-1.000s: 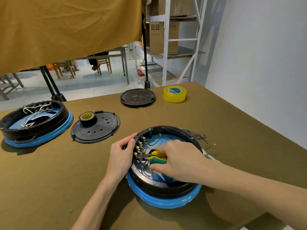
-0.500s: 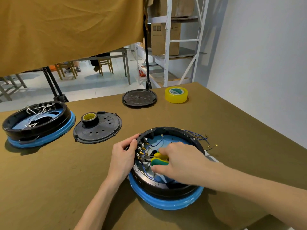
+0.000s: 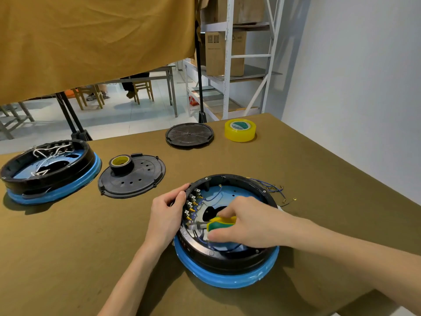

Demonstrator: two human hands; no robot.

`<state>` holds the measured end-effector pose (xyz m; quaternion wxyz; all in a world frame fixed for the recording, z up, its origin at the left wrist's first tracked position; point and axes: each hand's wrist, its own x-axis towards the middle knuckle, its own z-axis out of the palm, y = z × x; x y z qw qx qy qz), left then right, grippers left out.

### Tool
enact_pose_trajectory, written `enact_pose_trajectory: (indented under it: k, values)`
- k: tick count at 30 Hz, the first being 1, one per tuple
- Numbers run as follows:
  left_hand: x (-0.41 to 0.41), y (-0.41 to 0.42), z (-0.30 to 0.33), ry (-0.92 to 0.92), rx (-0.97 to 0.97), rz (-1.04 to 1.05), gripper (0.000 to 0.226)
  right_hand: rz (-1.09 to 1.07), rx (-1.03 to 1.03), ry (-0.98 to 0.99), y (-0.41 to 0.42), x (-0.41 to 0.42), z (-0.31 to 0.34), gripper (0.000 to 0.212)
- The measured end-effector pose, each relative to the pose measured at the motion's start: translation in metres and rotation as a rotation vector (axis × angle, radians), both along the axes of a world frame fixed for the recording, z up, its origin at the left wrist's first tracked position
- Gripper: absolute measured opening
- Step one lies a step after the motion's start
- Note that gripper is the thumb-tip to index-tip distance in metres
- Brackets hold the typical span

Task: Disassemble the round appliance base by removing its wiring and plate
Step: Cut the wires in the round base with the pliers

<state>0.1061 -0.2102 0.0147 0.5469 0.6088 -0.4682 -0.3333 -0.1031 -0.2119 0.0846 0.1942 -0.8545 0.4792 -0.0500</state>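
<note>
Gripping the near-left rim of the base [image 3: 227, 265], the left hand [image 3: 167, 215] has its fingers curled over the black wall and its thumb along the outside. The base sits on the table [image 3: 68, 247], near and right of centre, a black ring on a blue skirt, open side up. Inside, the right hand [image 3: 248, 224] has its fingers wrapped round the yellow-and-green handles of pliers [image 3: 218, 223]; the metal nose points left toward a row of terminals [image 3: 191, 206] on the inner wall. Whether the nose has hold of anything cannot be told. Blue wires [image 3: 211, 197] run from the terminals across the blue floor, and a loose bunch of wires [image 3: 273, 188] hangs over the far-right rim onto the table.

At far left stands a second base [image 3: 47, 176] with white wiring inside. Between the two bases lies a black plate [image 3: 139, 179] carrying a roll of black tape [image 3: 120, 164]. Farther off lie another plate [image 3: 189, 135] and, right of it, a yellow tape roll [image 3: 240, 130].
</note>
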Motion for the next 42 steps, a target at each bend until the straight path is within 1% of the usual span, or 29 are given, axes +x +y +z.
enact_pose_trajectory:
  k: [3, 7, 10, 12, 14, 16, 20, 22, 25, 27, 29, 32, 34, 36, 37, 39, 42]
  values:
    - [-0.001, -0.001, -0.002, 0.009, -0.002, 0.019, 0.029, -0.022, -0.185, 0.068, -0.004, -0.009, 0.003, 0.062]
    - [0.0, -0.002, -0.002, 0.0, -0.002, 0.015, 0.029, -0.088, -0.179, -0.04, -0.008, -0.024, 0.002, 0.069]
    - [0.001, -0.003, -0.003, -0.027, -0.01, 0.01, 0.028, -0.145, -0.258, -0.087, -0.023, -0.036, -0.002, 0.061]
    - [0.0, -0.002, -0.002, -0.028, -0.014, 0.002, 0.025, -0.22, -0.292, -0.13, -0.038, -0.044, -0.005, 0.069]
    - [-0.001, -0.003, -0.002, -0.026, -0.022, 0.0, 0.021, -0.343, -0.326, -0.144, -0.056, -0.056, -0.008, 0.073]
    - [-0.001, -0.004, -0.001, -0.033, -0.018, 0.004, 0.018, -0.447, -0.322, -0.125, -0.073, -0.07, -0.013, 0.07]
    - [-0.002, -0.006, 0.0, -0.025, -0.002, 0.012, 0.02, -0.552, -0.291, 0.004, -0.094, -0.095, -0.028, 0.049]
    - [-0.001, -0.007, 0.0, -0.021, -0.007, 0.019, 0.02, -0.568, -0.261, 0.079, -0.099, -0.102, -0.037, 0.045]
    - [0.0, -0.009, -0.001, -0.02, -0.005, 0.024, 0.019, -0.562, -0.218, 0.148, -0.103, -0.106, -0.044, 0.048]
    - [0.001, -0.009, -0.001, -0.032, -0.007, 0.02, 0.019, -0.559, -0.283, 0.204, -0.105, -0.107, -0.044, 0.052]
    - [0.001, -0.008, -0.002, -0.048, -0.012, 0.012, 0.019, -0.558, -0.354, 0.211, -0.103, -0.105, -0.041, 0.055]
    - [0.0, -0.007, -0.002, -0.081, -0.018, 0.005, 0.02, -0.541, -0.437, 0.25, -0.099, -0.1, -0.037, 0.054]
    - [-0.001, -0.006, -0.002, -0.089, -0.016, 0.005, 0.021, -0.53, -0.399, 0.297, -0.098, -0.095, -0.034, 0.048]
    - [0.0, -0.005, -0.002, -0.076, -0.019, 0.003, 0.021, -0.536, -0.342, 0.32, -0.097, -0.091, -0.03, 0.036]
    - [0.0, -0.004, -0.002, -0.072, -0.021, -0.001, 0.021, -0.544, -0.337, 0.323, -0.096, -0.09, -0.029, 0.034]
    - [-0.001, -0.004, -0.003, -0.085, -0.024, -0.006, 0.021, -0.545, -0.358, 0.284, -0.092, -0.087, -0.026, 0.04]
    - [0.0, -0.005, -0.004, -0.105, -0.023, 0.003, 0.022, -0.483, -0.341, 0.092, -0.082, -0.08, -0.018, 0.053]
